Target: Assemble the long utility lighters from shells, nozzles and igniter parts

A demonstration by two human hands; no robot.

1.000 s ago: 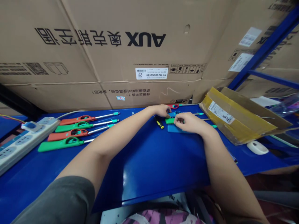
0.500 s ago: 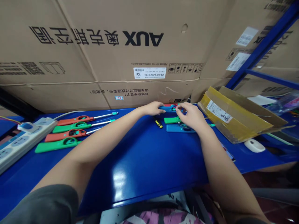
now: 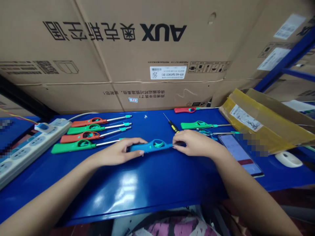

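Note:
I hold a blue stick lighter (image 3: 154,146) level just above the blue table top (image 3: 152,183), between both hands. My left hand (image 3: 120,151) is closed round its handle end. My right hand (image 3: 193,143) pinches the other end, where the metal rod is hidden under my fingers. To the left lie several red and green lighters (image 3: 85,137) in a row, rods pointing right. A small black and yellow screwdriver (image 3: 172,125) lies just behind my right hand.
A green lighter (image 3: 197,125) and a red lighter (image 3: 188,109) lie further back on the right. A phone (image 3: 240,154) lies right of my hand, beside a taped cardboard box (image 3: 256,121) and a white mouse (image 3: 287,159). A power strip (image 3: 27,147) sits at the left; big cartons (image 3: 147,52) stand behind.
Both hands have drawn back from the far right group of lighters toward me, bringing the blue lighter to the table's middle. The phone has come into view.

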